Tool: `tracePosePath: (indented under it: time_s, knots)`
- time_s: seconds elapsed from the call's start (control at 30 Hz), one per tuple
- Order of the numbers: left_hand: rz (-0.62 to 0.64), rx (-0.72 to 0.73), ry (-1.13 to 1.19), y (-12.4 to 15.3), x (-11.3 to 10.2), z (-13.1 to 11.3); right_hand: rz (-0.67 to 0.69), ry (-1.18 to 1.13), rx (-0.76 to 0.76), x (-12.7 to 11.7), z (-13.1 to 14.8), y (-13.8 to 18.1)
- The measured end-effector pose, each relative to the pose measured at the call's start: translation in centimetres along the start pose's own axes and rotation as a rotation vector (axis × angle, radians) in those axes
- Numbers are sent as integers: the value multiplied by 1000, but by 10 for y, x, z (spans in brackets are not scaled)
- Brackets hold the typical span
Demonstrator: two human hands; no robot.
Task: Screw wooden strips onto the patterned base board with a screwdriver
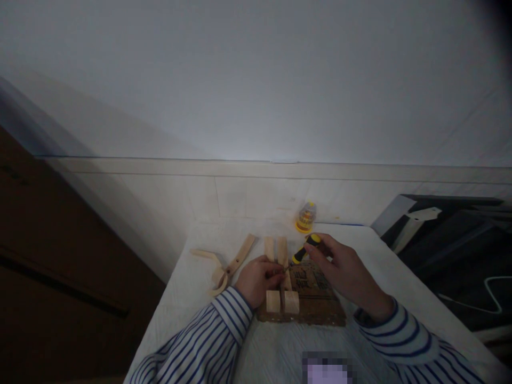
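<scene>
My right hand [340, 269] is closed around a yellow-and-black screwdriver [304, 248], its tip angled down to the left onto two parallel wooden bars [280, 277]. My left hand [258, 278] rests against the left bar, fingers curled and pinched near the screwdriver tip; what they pinch is too small to make out. The bars lie on a brown printed board [316, 298] on the white-covered table [200, 298].
A wooden tong-like piece [224, 264] lies left of my left hand. A small yellow bit holder [306, 217] stands at the table's far edge. Dark furniture sits at the left, a black frame [452, 234] at the right, a white wall behind.
</scene>
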State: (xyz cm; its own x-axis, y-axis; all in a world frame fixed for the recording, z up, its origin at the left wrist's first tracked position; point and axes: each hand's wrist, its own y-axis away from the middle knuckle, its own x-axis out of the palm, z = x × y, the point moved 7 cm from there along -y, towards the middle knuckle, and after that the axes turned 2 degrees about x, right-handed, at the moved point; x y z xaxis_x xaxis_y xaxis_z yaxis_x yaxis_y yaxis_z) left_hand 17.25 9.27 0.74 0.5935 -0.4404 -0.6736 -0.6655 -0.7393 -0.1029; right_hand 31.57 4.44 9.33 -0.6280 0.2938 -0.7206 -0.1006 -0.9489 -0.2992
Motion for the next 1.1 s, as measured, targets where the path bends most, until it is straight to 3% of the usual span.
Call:
tracePosePath:
  time_s: [0.53,1.1]
  knots:
    - [-88,6,-17,2,2,1,35,-14,-2,4,10,-1]
    - [-54,-15,-18,1,3,-1,58,40,-76,5,21,-2]
